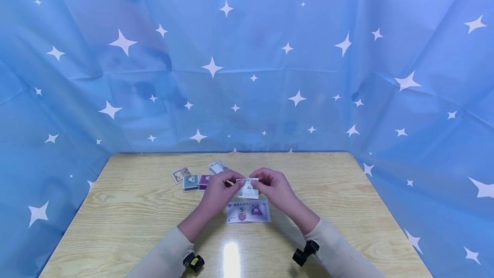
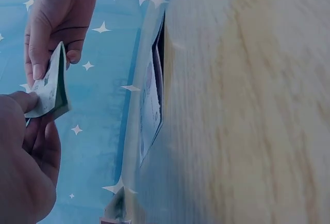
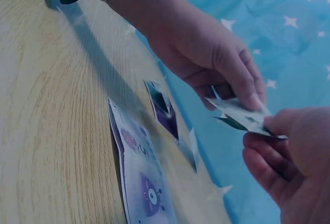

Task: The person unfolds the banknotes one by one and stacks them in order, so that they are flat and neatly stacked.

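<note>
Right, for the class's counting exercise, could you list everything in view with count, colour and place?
held note: 1, pale with green, folded, between the hands
purple 5 note: at least 1, light purple, on the table's near side
teal note: at least 1, teal, left of centre
magenta note: at least 1, magenta, beside the teal one
brown note: at least 1, brown and cream, behind the teal one
grey note: at least 1, pale grey, behind the left hand
table: 1, light wood, below
curtain: count unclear, blue with white stars, around the table
wrist devices: 2, black, at the cuffs
sleeves: 2, cream, on the forearms
left hand: 1, bare, pinching the held note
right hand: 1, bare, likewise
</note>
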A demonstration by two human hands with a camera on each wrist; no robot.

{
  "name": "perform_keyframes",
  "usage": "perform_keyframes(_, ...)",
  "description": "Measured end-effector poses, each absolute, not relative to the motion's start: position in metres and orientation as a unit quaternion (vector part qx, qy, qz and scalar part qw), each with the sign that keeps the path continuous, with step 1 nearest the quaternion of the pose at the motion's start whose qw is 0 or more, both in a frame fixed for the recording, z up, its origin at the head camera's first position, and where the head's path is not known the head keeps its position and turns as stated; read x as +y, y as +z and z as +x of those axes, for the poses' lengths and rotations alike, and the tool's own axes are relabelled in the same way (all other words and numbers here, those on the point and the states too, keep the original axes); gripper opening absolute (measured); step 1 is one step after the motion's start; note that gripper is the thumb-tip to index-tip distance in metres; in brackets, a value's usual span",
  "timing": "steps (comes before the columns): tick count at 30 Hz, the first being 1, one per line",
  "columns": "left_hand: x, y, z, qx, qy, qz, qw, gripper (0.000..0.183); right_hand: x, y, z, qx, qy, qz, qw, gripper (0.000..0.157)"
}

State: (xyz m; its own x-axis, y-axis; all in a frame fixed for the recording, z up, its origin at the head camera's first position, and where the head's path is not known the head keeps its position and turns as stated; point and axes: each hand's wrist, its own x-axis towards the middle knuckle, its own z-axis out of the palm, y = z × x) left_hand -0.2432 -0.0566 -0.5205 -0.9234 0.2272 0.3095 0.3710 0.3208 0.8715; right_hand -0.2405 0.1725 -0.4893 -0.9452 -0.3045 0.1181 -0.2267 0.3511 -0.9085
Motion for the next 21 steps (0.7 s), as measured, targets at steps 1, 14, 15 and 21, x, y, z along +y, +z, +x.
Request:
perform_keyframes(1, -0.0570, -0.5204, -0.2434, -0.808, -0.556, -0.186, 0.057, 0.009, 0.1726, -0.4892, -0.2405, 0.822, -0.546, -0.161, 0.035, 0.015)
perform_keyframes(14, -0.0606, -0.5167, -0.2447, -0.782, -0.602, -0.163, -0.003, 0.012, 0.1772, -0.4898, -0.2435, 0.823, -0.521, -0.223, 0.018, 0.025)
perform_keyframes(15, -0.0608, -0.5167, -0.2449, -0.780, -0.604, -0.162, -0.003, 0.011, 0.1775, -0.4896, -0.2441, 0.822, -0.518, -0.235, 0.014, 0.026)
perform_keyframes(21, -0.0613, -0.5170, -0.2446, -0.769, -0.614, -0.178, -0.011, 0.010, 0.1803, -0.4906, -0.2470, 0.819, -0.502, -0.275, 0.020, 0.028)
